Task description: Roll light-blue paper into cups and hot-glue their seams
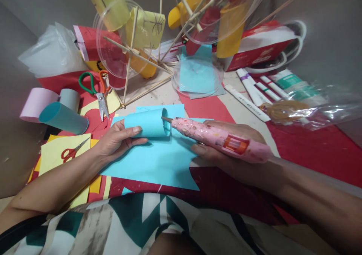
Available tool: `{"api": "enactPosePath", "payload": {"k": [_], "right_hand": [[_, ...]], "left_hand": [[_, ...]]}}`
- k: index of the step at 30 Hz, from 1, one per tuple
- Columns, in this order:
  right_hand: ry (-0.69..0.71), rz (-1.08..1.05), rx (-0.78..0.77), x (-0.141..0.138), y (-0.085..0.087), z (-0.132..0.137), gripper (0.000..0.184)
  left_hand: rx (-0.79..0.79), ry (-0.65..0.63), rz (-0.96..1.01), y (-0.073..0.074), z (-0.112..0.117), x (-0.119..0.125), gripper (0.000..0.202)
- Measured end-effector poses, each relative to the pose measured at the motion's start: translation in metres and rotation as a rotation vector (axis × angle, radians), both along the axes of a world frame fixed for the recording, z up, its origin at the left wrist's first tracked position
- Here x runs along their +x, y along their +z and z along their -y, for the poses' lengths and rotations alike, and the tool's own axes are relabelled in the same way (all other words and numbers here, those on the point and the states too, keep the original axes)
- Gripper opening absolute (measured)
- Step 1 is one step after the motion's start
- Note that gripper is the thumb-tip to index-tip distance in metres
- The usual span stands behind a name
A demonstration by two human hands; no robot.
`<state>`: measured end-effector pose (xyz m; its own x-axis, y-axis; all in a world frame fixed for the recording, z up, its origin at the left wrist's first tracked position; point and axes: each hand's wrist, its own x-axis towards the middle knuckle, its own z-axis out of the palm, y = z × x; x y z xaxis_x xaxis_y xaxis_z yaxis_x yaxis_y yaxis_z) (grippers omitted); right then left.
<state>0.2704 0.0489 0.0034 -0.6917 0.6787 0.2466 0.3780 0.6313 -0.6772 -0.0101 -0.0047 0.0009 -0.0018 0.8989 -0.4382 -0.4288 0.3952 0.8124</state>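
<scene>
Lying on its side, a light blue paper tube (145, 123) is held by my left hand (118, 140), thumb on the near side and fingers beneath. My right hand (226, 145) grips a pink hot glue gun (209, 130) with an orange panel and a crusty front. The gun's metal nozzle touches or nearly touches the tube's open right rim; I cannot tell which. Most right fingers are hidden behind the gun. Under both hands lie sheets of light blue paper (158, 160).
At left stand several rolled tubes, including a teal one (63, 118). Green-and-orange scissors (98, 92) and small red scissors (74, 151) lie nearby. A stick frame (130, 55) with plastic discs rises at the back. Markers (250, 85) and a clear bag (325, 108) lie at right.
</scene>
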Motion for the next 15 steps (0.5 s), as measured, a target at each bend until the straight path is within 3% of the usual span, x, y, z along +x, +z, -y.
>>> {"api": "enactPosePath", "payload": {"k": [11, 15], "right_hand": [[0.002, 0.002, -0.015, -0.0012, 0.0018, 0.0012, 0.025], [-0.030, 0.007, 0.001, -0.0013, -0.0049, 0.0027, 0.026]], "left_hand": [[0.023, -0.003, 0.048, -0.0002, -0.0009, -0.0010, 0.025], [0.029, -0.007, 0.063, -0.0009, -0.0012, -0.0013, 0.026]]}}
